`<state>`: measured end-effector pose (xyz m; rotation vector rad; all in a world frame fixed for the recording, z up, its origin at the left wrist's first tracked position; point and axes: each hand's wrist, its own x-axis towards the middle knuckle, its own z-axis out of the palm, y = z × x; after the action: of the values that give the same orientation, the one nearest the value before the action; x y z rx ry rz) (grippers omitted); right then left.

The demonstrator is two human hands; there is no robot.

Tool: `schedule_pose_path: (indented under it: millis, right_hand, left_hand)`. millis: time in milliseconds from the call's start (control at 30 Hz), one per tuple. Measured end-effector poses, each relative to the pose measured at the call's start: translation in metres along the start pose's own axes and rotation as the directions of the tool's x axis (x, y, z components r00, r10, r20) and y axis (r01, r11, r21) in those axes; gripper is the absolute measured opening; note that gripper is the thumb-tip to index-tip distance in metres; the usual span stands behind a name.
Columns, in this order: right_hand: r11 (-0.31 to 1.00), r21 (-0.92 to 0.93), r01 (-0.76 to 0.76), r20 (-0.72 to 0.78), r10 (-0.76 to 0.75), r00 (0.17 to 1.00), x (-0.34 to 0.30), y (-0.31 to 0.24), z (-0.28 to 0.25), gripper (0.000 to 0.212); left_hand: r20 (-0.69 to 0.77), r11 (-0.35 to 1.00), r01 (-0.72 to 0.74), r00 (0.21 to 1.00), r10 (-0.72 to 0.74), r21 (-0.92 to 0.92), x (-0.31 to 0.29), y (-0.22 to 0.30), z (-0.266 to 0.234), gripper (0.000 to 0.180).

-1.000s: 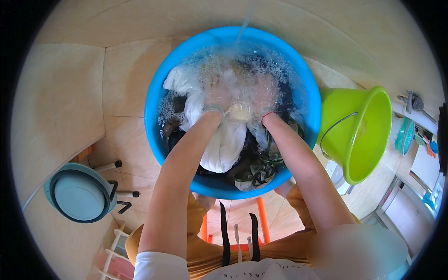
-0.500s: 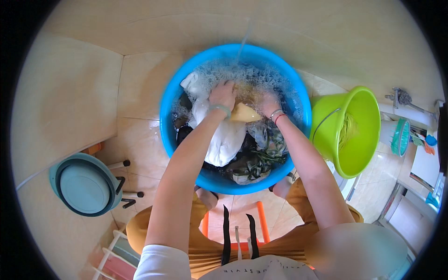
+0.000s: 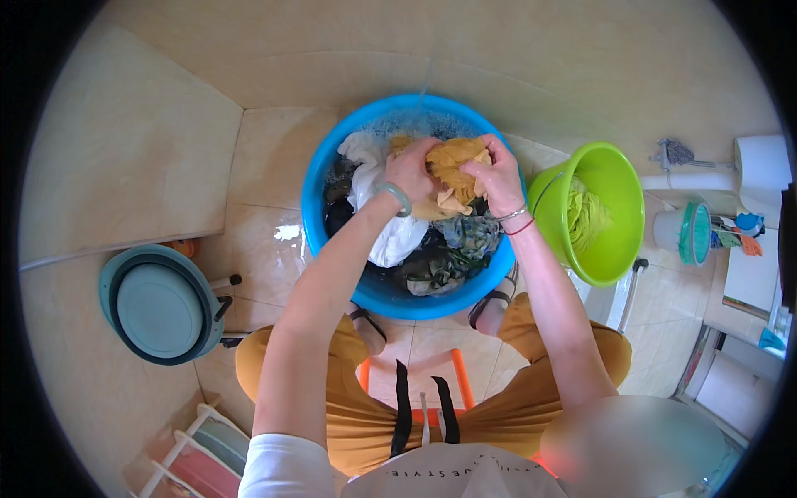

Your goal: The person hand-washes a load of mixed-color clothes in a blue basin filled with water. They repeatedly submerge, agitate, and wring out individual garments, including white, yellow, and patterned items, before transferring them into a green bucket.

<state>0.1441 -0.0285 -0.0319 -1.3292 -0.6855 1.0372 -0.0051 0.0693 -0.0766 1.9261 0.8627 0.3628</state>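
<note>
While seated low on an orange stool (image 3: 432, 378), knees spread to either side of the blue basin (image 3: 332, 178) on the tiled floor (image 3: 274, 158). Both hands raised above the basin's middle, bunching a mustard-yellow cloth (image 3: 458, 164) between them: left hand (image 3: 413, 170) closed over its left side, green bangle at the wrist; right hand (image 3: 496, 178) clenched on its right side, thin bracelets at the wrist. Cloth lifted clear of the water, crumpled and folded on itself. Likely soft, limp and heavy with water, slippery with suds; best gripped in thick gathered folds rather than at a loose edge. Below it, a white garment (image 3: 386, 224) and dark patterned clothes (image 3: 452, 253) lying soaked in the basin, foam at the far rim. Just right of the basin, a lime-green bucket (image 3: 618, 249) with a wire handle, holding a yellow-green cloth (image 3: 588, 214). Off to the left, a collapsible grey-teal tub (image 3: 158, 303) leaning near the wall. Farther right, a small white pail with teal lid (image 3: 685, 232) and small coloured items on a ledge beside it; any labels too small to make out.
</note>
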Motion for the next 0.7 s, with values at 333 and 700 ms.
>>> schedule_pose_path:
  millis: [333, 700]
  right_hand:
    - [0.773, -0.612, 0.167, 0.292, 0.025, 0.956, 0.008, -0.032, -0.014, 0.076]
    - [0.751, -0.648, 0.124, 0.244, 0.051, 0.968, 0.019, -0.067, -0.015, 0.041]
  left_hand:
    - [-0.128, 0.995, 0.095, 0.987, -0.095, -0.009, -0.004, 0.02, -0.007, 0.047]
    - [-0.176, 0.957, 0.134, 0.98, -0.09, 0.258, -0.037, 0.032, -0.003, 0.039]
